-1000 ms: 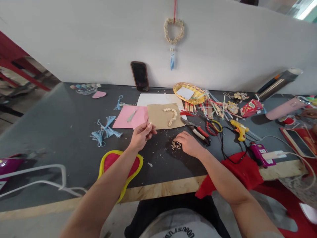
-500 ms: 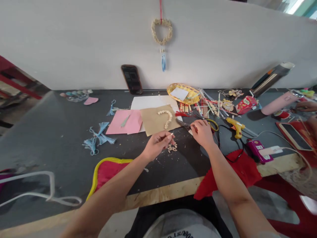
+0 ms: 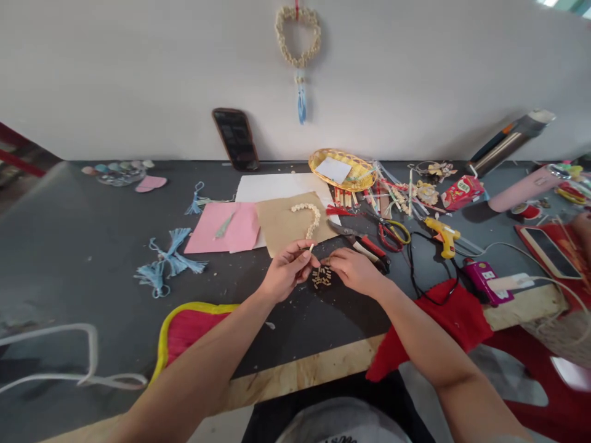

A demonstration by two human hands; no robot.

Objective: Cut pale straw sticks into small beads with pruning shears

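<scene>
My left hand (image 3: 287, 269) is closed in a pinch on a small pale stick (image 3: 311, 248), which pokes up past the fingertips. Facing it, my right hand (image 3: 354, 268) has its thumb and fingers pressed together; whatever they hold is too small to make out. Under and between both hands lies a little pile of short pale pieces (image 3: 322, 280) on the dark table. Just beyond, a curved strip of cream-coloured beads or blossoms (image 3: 312, 216) rests on brown paper (image 3: 281, 223). Pliers with red and white handles (image 3: 369, 247) lie right of my right hand.
Yellow-handled scissors (image 3: 392, 235), a yellow glue gun (image 3: 443, 236) and its cord lie to the right. Blue tassels (image 3: 173, 255) and pink paper (image 3: 198, 231) are left. A phone (image 3: 236, 140) leans on the wall. Red cloth (image 3: 443, 314) hangs over the front edge.
My right hand has moved left, from beside the pliers to the pile near my left hand, uncovering the pliers' handles. My left hand still pinches a small pale stick. The view has shifted slightly.
</scene>
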